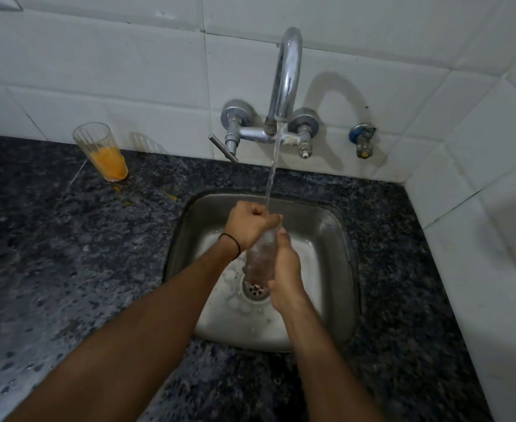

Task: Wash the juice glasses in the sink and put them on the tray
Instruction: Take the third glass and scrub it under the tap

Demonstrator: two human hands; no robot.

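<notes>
A clear ribbed juice glass (261,257) is tilted over the steel sink (336,239), under the running water. My right hand (285,271) grips its lower body from the right. My left hand (250,222) is curled at the glass's mouth, fingers closed over the rim where the stream lands. A second glass (101,150) with orange juice in its bottom stands on the counter at the back left, against the tiles. No tray is in view.
The chrome wall tap (284,86) runs a thin stream into the sink. Soap foam lies around the drain (255,289). Dark speckled granite counter (68,254) surrounds the sink, with orange drips near the juice glass. A small blue-capped valve (362,141) sits on the right wall.
</notes>
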